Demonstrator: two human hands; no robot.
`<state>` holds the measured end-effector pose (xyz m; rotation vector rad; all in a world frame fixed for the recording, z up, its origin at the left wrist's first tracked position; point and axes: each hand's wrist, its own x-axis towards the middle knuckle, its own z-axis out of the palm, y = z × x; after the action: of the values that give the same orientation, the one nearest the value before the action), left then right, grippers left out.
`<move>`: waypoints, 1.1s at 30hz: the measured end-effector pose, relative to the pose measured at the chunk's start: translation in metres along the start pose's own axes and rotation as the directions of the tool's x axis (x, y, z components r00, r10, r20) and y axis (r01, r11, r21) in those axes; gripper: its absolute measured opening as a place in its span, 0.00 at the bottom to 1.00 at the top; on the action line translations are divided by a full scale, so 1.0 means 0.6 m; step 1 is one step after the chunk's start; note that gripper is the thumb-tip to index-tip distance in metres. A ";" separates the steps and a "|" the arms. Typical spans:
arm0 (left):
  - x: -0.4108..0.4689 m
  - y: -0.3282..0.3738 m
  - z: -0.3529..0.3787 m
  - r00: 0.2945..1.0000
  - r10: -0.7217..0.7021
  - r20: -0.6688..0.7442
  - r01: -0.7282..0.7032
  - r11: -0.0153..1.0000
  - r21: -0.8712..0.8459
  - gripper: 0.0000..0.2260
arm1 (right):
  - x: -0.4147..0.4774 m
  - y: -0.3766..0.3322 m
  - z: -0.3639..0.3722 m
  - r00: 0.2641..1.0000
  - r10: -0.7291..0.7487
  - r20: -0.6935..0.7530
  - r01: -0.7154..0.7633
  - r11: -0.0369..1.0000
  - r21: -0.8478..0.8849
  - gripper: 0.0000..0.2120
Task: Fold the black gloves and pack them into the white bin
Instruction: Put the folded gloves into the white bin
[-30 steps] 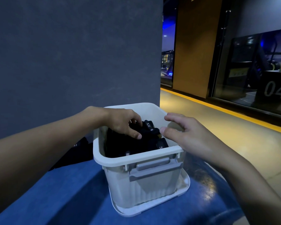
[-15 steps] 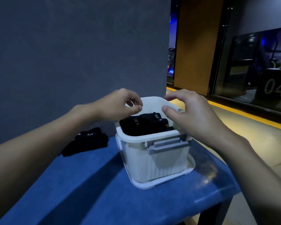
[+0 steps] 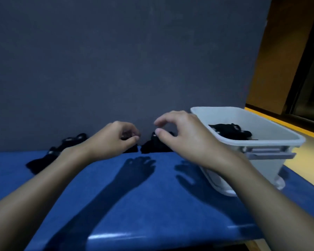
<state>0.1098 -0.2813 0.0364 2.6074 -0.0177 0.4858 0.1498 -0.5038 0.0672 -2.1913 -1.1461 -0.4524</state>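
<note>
The white bin (image 3: 265, 144) stands at the right end of the blue table (image 3: 152, 211) and has folded black gloves (image 3: 230, 131) in it. Loose black gloves (image 3: 152, 148) lie at the table's back edge against the wall, and another black glove pile (image 3: 49, 156) lies further left. My left hand (image 3: 114, 140) hovers in front of the middle gloves, fingers loosely curled, thumb near the fingertips, holding nothing that I can make out. My right hand (image 3: 185, 136) hovers just right of it, left of the bin, thumb and curved fingers apart and empty.
A dark grey wall (image 3: 134, 60) rises straight behind the table. The table's front edge (image 3: 170, 238) is close to me. Beyond the bin lies a yellowish floor with a yellow stripe (image 3: 288, 124) and dark glass doors.
Both hands have left the bin and moved left to the loose gloves at the back edge. The view has swung left, so the bin now sits at the right.
</note>
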 end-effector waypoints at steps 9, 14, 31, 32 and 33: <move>-0.104 -0.173 -0.040 0.943 -0.266 -0.198 0.296 0.944 0.143 0.07 | 0.100 -0.068 0.229 0.934 0.087 0.347 -0.156 0.972 0.176 0.09; -0.149 -0.248 -0.059 0.849 -0.408 -0.335 0.493 0.840 0.227 0.15 | 0.134 -0.101 0.346 0.886 0.100 0.453 -0.229 0.943 0.240 0.19; -0.168 -0.319 -0.056 0.730 -0.648 -0.216 0.666 0.746 0.013 0.19 | 0.163 -0.135 0.433 0.872 0.236 0.430 -0.384 0.873 0.300 0.26; -0.167 -0.316 -0.055 0.713 -0.667 -0.217 0.687 0.727 0.025 0.19 | 0.162 -0.133 0.431 0.868 0.235 0.438 -0.385 0.874 0.295 0.25; -0.166 -0.311 -0.055 0.700 -0.680 -0.218 0.704 0.709 0.047 0.18 | 0.161 -0.131 0.429 0.863 0.234 0.449 -0.387 0.876 0.289 0.25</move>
<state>0.0238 -0.1089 -0.0564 2.4177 1.0635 0.4438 0.1435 -0.2404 -0.0441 -2.1194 -0.9409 0.3553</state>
